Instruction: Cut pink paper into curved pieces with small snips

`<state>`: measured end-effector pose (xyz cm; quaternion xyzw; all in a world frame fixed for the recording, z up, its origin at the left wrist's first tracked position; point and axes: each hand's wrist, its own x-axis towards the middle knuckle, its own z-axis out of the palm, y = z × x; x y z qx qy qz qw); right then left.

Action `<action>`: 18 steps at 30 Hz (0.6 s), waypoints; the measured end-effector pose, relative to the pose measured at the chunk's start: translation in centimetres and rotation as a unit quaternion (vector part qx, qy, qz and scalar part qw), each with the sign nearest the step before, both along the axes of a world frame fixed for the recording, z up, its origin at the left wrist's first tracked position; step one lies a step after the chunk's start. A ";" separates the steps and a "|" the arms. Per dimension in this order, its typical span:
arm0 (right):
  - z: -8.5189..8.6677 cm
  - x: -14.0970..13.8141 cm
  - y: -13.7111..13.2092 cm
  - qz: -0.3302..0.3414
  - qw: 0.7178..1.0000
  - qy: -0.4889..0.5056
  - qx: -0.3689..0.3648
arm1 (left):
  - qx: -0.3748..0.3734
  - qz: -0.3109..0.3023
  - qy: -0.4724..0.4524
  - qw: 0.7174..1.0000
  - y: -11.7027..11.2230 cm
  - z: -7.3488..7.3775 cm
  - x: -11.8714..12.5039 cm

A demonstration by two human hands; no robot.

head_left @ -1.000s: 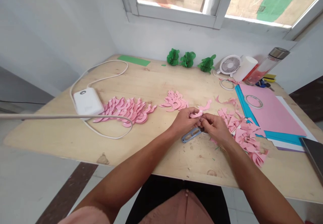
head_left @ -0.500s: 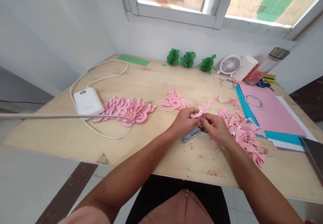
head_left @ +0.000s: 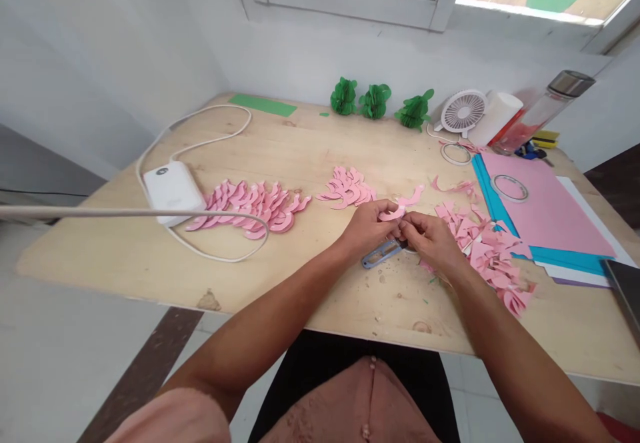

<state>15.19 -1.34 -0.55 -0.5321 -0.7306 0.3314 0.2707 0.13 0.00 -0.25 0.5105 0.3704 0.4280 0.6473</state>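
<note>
A curved pink paper cutout (head_left: 412, 198), with whitish patches on it, is pinched in my left hand (head_left: 369, 228) above the table. My right hand (head_left: 431, 238) is closed beside it, thumb and fingertips pressed together close to the left fingers; what they pinch is too small to make out. Below the hands lies a blue-grey utility knife (head_left: 384, 254), its far end partly covered by them. Just beyond my left hand is a small pile of similar pink cutouts (head_left: 349, 187), and a larger layered group of pink pieces (head_left: 250, 206) lies farther left.
Pink paper scraps (head_left: 493, 256) spread right of my right hand. Stacked coloured sheets (head_left: 555, 210) carry a tape roll (head_left: 510, 188). Green paper shapes (head_left: 375, 101), a small fan (head_left: 464, 112) and a bottle (head_left: 545, 113) line the back. A white power bank (head_left: 174, 191) trails a cable at left.
The camera view has tilted slightly downward, so everything on the table sits higher in the picture. Both hands keep nearly the same hold around the pink cutout.
</note>
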 end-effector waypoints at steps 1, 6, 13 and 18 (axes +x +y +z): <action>0.0 0.0 0.0 0.000 1.000 0.000 0.002 | -0.001 0.000 -0.001 1.000 0.0 0.0 0.0; 0.0 0.0 -0.1 -0.001 1.000 -0.008 0.004 | -0.006 -0.002 -0.004 1.000 0.1 -0.1 0.0; 0.1 -0.1 -0.1 -0.002 1.000 -0.003 0.008 | -0.005 0.000 -0.002 1.000 0.0 0.0 -0.1; 0.3 -0.1 -0.1 -0.003 1.000 -0.008 0.018 | -0.011 0.004 0.014 1.000 -0.1 0.1 -0.1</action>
